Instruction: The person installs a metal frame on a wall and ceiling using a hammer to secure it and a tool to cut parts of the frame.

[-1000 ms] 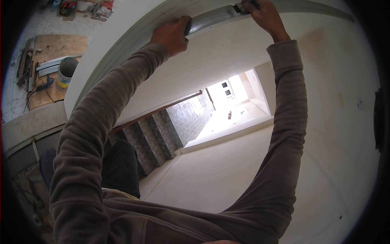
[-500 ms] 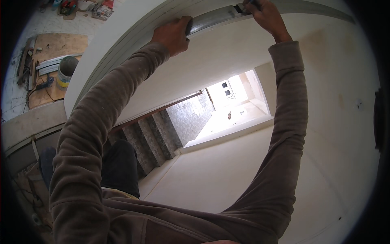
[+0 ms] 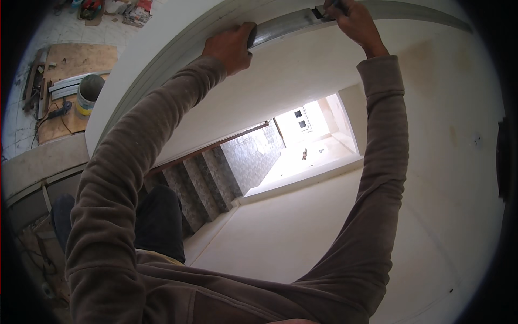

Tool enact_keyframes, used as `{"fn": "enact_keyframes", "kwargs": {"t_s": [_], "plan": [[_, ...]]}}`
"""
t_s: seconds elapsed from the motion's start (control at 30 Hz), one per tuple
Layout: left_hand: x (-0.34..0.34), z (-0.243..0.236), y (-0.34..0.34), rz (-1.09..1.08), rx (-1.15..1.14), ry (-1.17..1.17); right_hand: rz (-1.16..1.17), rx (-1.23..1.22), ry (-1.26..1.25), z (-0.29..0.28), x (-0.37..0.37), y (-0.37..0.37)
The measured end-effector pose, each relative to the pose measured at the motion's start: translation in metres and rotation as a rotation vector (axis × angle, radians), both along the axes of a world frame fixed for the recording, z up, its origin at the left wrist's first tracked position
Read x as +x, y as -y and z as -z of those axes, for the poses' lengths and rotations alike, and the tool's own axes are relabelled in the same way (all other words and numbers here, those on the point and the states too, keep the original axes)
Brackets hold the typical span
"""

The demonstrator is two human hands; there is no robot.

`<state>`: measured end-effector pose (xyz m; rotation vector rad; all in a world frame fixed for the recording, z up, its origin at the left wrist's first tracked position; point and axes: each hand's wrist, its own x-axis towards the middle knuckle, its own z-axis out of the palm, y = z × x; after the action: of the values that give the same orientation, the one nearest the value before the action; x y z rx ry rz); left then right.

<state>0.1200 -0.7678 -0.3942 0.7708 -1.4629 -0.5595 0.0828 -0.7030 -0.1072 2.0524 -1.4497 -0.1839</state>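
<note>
Both my arms, in brown sleeves, reach up to a long grey metal bar (image 3: 283,28) lying along the upper edge of a white wall. My left hand (image 3: 231,47) is closed round the bar, its thumb side toward the middle. Farther right, my right hand (image 3: 356,27) is closed on something small and dark, partly cut off by the top of the picture; I cannot make out its kind. The fingers of that hand are beside a dark notch or gap (image 3: 317,13) in the bar.
Stairs (image 3: 197,181) drop away below, beside a bright opening (image 3: 310,121). On the lower floor at left lie a plywood sheet (image 3: 81,56), a bucket (image 3: 86,100), a corded power tool (image 3: 60,110) and pale strips (image 3: 67,86). A pale wall (image 3: 453,178) rises at right.
My right hand has shifted very slightly at the notch, still closed. The left hand keeps its hold on the bar in the same place.
</note>
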Motion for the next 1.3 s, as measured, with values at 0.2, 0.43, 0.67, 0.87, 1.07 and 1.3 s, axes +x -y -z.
{"fn": "enact_keyframes", "kwargs": {"t_s": [0.2, 0.43, 0.67, 0.87, 1.07, 1.3], "plan": [[-0.001, 0.003, -0.003, 0.021, 0.005, -0.005, -0.049, -0.094, 0.231, 0.008, 0.006, -0.011], [0.006, -0.004, -0.004, 0.034, 0.033, 0.001, -0.037, -0.225, 0.022, -0.008, -0.011, -0.009], [0.012, -0.012, -0.008, 0.058, 0.062, 0.070, -0.296, -0.691, 0.609, -0.022, -0.074, -0.008], [-0.009, 0.026, -0.012, 0.065, 0.138, 0.098, -0.223, -0.407, 1.191, -0.011, -0.073, 0.021], [-0.018, 0.126, -0.009, 0.102, 0.257, 0.290, -0.169, -0.526, 1.241, -0.007, -0.108, 0.022], [-0.028, 0.120, -0.026, 0.151, 0.275, 0.125, -0.170, -0.561, 1.295, -0.012, -0.125, 0.002]]}}
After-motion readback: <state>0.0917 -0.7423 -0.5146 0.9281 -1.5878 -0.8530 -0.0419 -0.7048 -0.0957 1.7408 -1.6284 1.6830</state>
